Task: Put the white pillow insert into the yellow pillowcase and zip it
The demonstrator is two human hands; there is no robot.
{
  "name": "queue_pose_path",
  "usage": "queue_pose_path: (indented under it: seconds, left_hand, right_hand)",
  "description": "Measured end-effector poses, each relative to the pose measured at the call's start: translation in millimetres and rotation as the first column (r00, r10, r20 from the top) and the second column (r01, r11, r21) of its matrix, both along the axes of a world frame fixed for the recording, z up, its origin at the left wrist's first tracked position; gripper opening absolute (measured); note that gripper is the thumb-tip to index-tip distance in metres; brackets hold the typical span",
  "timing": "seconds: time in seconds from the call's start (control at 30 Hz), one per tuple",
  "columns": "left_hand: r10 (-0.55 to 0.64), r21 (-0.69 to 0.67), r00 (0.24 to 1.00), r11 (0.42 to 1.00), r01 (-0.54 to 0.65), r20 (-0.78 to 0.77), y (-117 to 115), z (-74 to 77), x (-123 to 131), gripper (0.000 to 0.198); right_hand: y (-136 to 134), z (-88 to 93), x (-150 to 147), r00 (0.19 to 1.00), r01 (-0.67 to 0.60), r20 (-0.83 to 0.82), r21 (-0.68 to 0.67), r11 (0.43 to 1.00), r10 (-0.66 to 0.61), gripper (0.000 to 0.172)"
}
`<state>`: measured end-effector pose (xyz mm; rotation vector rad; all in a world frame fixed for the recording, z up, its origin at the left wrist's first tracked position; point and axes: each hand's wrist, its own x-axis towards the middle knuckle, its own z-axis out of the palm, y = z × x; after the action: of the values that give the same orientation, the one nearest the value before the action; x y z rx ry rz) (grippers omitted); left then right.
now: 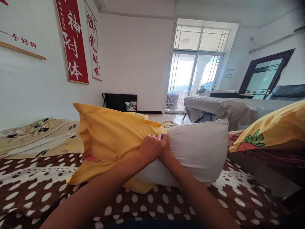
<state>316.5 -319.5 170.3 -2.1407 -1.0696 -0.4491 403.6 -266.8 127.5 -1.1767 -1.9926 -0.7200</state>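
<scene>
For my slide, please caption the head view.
Left hand and right hand grip a yellow pillowcase partly over a white pillow on a dotted blanket.

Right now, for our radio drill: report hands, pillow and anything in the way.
Left hand and right hand together, closed on the yellow pillowcase. White pillow partly covered, right end bare. Nothing visible blocking; carrot-print pillow off to the right.

Two hands: one left hand [151, 147], one right hand [165, 143]. One white pillow [202, 146], one yellow pillowcase [109, 130] and, at far right, one yellow pillow [281, 127]; whether the yellow patch [143, 116] behind makes another is unclear. Three wall scrolls [75, 47], one plant [201, 90], one plastic-covered table [214, 103], one dark-framed door [268, 74].
</scene>
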Motion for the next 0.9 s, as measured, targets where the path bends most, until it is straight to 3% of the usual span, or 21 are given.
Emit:
queue_pose_path:
  seconds: [0.1,0.27,0.37,0.43,0.53,0.63,0.7,0.77,0.83,0.9]
  left_hand:
    - [0.005,0.051,0.999,0.999,-0.003,-0.042,-5,-6.7,-18,0.018]
    - [0.017,0.218,1.0,0.976,-0.013,-0.02,-27,-12.9,-41,0.015]
    - [0.049,0.251,0.998,0.966,-0.054,0.027,-41,-16.7,-49,0.006]
    - [-0.013,0.259,1.0,0.966,0.01,0.01,-44,-18.3,-51,0.008]
    - [-0.188,0.28,0.982,0.942,0.185,-0.017,-39,-20.2,-49,0.01]
    - [-0.333,0.318,0.943,0.891,0.325,-0.032,-31,-21.7,-38,0.013]
    - [-0.375,0.323,0.927,0.874,0.364,-0.03,-31,-21.4,-32,0.015]
    - [-0.384,0.282,0.922,0.881,0.38,-0.044,-36,-19.6,-35,0.015]
    - [-0.402,0.216,0.912,0.886,0.409,-0.08,-47,-18.0,-50,0.014]
    - [-0.438,0.224,0.895,0.867,0.445,-0.083,-60,-18.5,-79,0.016]
  right_hand:
    - [-8,5.3,4,0.999,0.022,0.046,0.011,1.0,-0.023,0.019]
    - [-35,6.9,23,0.976,0.127,0.156,0.139,0.982,-0.149,0.015]
    - [-53,13.2,41,0.982,0.085,0.156,0.123,0.989,-0.104,0.021]
    - [-66,28.4,55,0.991,-0.061,0.123,0.036,0.997,0.057,0.022]
    - [-83,68.0,70,0.937,-0.317,-0.161,-0.02,0.948,0.31,0.023]
    - [-79,106.8,59,0.866,-0.33,-0.37,0.082,0.94,0.336,0.024]
    - [-62,119.3,37,0.889,-0.383,-0.277,-0.015,0.924,0.364,0.034]
    - [-39,119.1,13,0.885,-0.464,-0.174,-0.234,0.855,0.432,0.036]
    - [-20,110.9,-4,0.867,-0.492,-0.161,-0.425,0.76,0.472,0.041]
    - [-8,102.2,-8,0.866,-0.492,-0.189,-0.486,0.723,0.463,0.048]
